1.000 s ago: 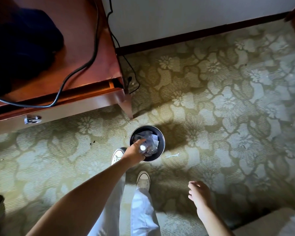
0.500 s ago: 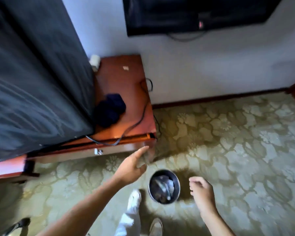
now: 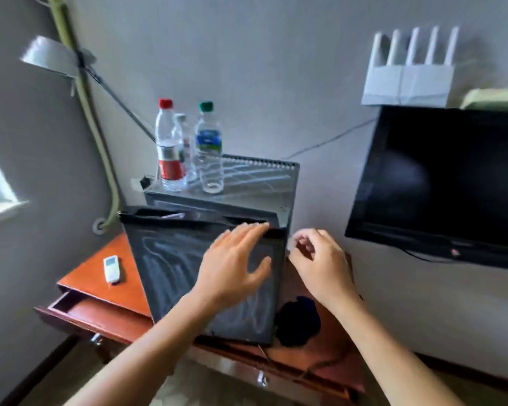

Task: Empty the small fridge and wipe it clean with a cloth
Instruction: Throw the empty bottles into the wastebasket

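Hands at small black fridge door: your left hand flat, fingers spread; right hand loosely curled, empty. Next, pull door open.

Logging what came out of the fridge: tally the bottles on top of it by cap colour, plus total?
Red cap: 1
Green cap: 1
Pale cap, colour unclear, on the bottle standing behind the other two: 1
Total: 3 bottles, all upright on the fridge top.

Two bare forearms, left hand and right hand ungloved
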A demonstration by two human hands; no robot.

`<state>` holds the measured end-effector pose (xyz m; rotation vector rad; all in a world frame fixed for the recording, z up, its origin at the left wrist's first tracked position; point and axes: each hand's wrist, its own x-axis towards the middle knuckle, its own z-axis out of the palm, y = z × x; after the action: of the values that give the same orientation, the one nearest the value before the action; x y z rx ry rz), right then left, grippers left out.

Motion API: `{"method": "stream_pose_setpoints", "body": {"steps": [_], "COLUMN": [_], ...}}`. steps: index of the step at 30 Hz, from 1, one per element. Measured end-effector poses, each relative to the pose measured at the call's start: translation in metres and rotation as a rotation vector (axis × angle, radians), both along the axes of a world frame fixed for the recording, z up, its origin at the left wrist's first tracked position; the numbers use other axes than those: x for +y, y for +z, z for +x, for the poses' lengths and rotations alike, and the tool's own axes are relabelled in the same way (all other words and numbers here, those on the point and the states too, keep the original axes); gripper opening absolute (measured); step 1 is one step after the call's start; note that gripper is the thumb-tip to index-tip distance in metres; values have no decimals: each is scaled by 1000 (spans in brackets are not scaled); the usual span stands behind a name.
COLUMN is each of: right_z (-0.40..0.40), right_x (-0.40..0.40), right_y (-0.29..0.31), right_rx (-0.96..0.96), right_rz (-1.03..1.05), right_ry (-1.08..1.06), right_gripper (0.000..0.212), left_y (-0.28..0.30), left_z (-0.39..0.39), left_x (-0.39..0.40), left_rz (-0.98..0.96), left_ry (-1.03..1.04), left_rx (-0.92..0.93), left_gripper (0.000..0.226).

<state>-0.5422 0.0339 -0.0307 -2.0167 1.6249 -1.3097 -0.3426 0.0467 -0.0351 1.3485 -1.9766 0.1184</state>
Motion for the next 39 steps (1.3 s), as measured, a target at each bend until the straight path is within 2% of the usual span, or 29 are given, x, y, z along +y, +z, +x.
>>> {"method": "stream_pose_setpoints", "body": {"steps": [3,6,10,13,16,18,21,24,29,34,39], "right_z": [59,109,163,195,218,231,236,216,141,36,-78], "right_x": [-38,-76,-127,-163,-191,-207,-216,-202,-137,-32,93], "right_y": [38,63,92,128,164,179,186,181,174,167,131], "right_rx": [158,292,338,321,310,388,464,376,203,56,-18], "right_rz": [-122,-129,-214,-330,-364,-306,-321,-376,-404,-344,-292], "right_ry": [54,47,-21,-111,-154,-172,-207,-174,-126,-170,-297], "right_gripper": [30,41,62,72,72,67,41,27,33,29,20], "left_y": [30,48,67,86,111,130,142,134,135,145,107], "left_z": [55,108,173,207,224,229,228,221,180,92,-9], "left_x": [-24,-53,-101,-135,-170,-194,-217,-220,-186,-125,-38], "left_rz": [-128,-204,-237,-192,-127,-40,123,150,23,8,121], "left_ry": [86,160,247,293,293,279,180,76,-102,-394,-663], "left_rx": [10,4,18,63,157,244,288,316,442,500,485], "left_gripper": [65,63,58,68,82,91,97,84,77,74,62]}}
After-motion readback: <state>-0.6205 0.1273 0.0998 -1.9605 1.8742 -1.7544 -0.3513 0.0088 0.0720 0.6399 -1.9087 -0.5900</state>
